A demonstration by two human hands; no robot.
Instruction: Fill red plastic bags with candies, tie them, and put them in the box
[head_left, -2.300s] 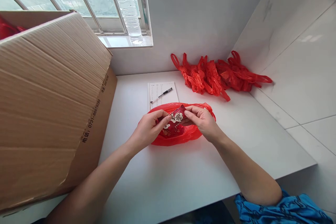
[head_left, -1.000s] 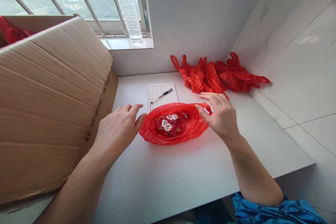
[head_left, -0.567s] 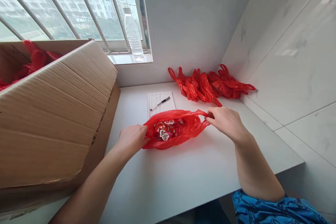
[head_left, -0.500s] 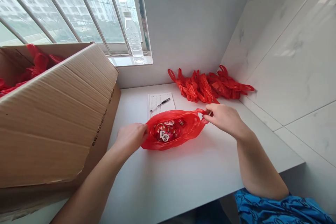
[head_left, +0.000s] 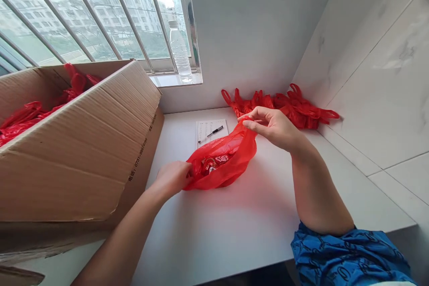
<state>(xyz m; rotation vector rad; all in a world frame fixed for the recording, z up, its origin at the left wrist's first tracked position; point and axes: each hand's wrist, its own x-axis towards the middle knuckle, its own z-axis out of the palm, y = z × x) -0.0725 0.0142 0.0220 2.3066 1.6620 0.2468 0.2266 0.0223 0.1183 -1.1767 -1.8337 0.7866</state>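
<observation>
A thin red plastic bag [head_left: 234, 170] rests on the white table, its mouth spread toward me. Inside lie several small red packets [head_left: 214, 163] with white printed lettering; part of them is hidden by the bag's wall. My left hand [head_left: 173, 178] is closed on the bag's left edge, its fingertips covered by the plastic. At the other side, my right hand [head_left: 268, 126] pinches the bag's right handle and holds it raised above the table.
To the left stands a large cardboard box [head_left: 67, 156] with red bags [head_left: 25, 120] inside. More red bags [head_left: 301, 109] lie against the back wall. A pen [head_left: 215, 131] sits on a printed sheet [head_left: 204, 130] behind the bag. A water bottle [head_left: 181, 56] stands on the windowsill.
My right hand has lifted the bag's right handle up and inward, narrowing the mouth. My left hand keeps its hold. The view has shifted slightly.
</observation>
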